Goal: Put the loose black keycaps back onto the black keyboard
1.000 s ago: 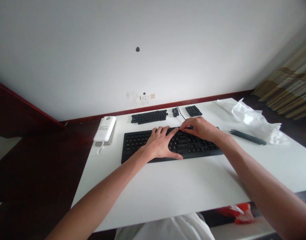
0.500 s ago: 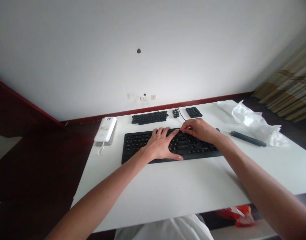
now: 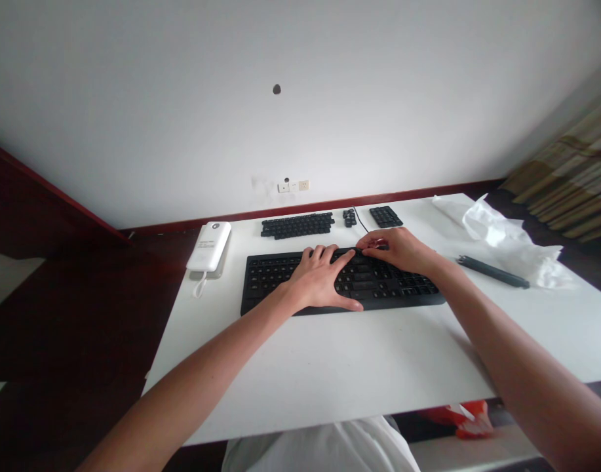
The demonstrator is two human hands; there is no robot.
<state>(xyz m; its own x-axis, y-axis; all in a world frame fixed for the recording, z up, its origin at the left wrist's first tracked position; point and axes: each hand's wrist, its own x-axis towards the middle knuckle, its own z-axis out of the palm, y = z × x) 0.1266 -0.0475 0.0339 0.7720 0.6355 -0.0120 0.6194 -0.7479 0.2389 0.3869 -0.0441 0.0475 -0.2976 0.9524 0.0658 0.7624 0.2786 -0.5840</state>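
Observation:
A black keyboard point(image 3: 275, 274) lies on the white table. Across its middle rests my left hand point(image 3: 320, 278), fingers spread over the keycaps and thumb stretched toward the front edge. My right hand point(image 3: 391, 249) is at the keyboard's back edge, just right of my left index fingertip. Its thumb and fingers are pinched together there; what they hold, if anything, is too small to make out. Behind the keyboard lie a block of black keycaps point(image 3: 297, 225), a small cluster of keycaps point(image 3: 349, 217) and a number-pad block of keycaps point(image 3: 385, 216). A thin black cable point(image 3: 361, 221) runs back from the keyboard.
A white power bank point(image 3: 210, 248) with a short white cable lies at the table's left. On the right are a dark grey bar-shaped piece point(image 3: 494, 271) and a crumpled white plastic bag point(image 3: 506, 239). Wall sockets point(image 3: 293, 187) are behind the table; a red bag point(image 3: 472, 419) shows below its front edge.
The view has shifted slightly. My left hand stays spread on the keyboard, and my right hand stays at the back edge with its fingers slightly rearranged.

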